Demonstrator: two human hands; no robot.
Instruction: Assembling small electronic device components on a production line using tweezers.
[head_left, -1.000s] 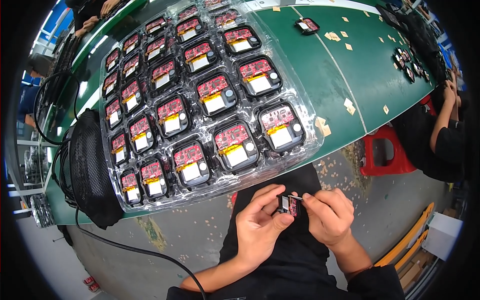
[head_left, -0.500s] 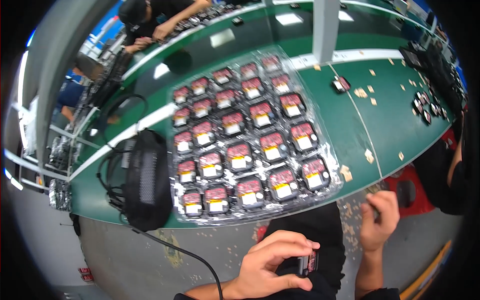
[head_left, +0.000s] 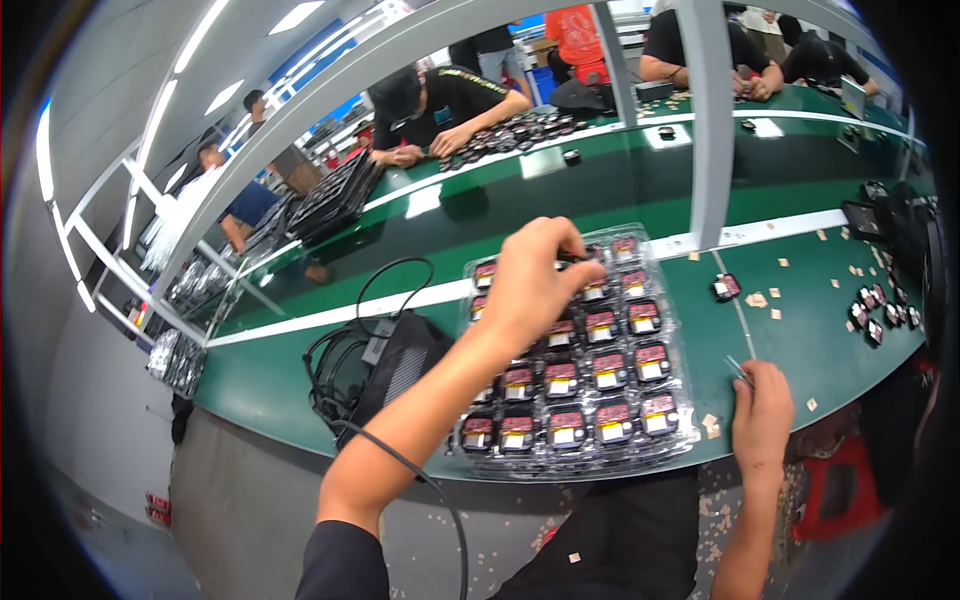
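- Left arm: plain black sleeve (head_left: 345, 560), I see its hem near the elbow; left forearm (head_left: 430, 405) bare from there on.
- Left hand (head_left: 545, 280): bare, fingers uncovered, some fingertips hidden from me.
- Right hand (head_left: 765, 415): bare, too.
- Right forearm (head_left: 752, 535): bare down to where my view cuts off; small dark mark by the wrist, too small for me to read.
- Legs: black trousers (head_left: 615, 540), plain cloth, I get them below the surface (head_left: 270, 400)'s near edge.
- Black round cable (head_left: 461, 535) crosses left forearm.
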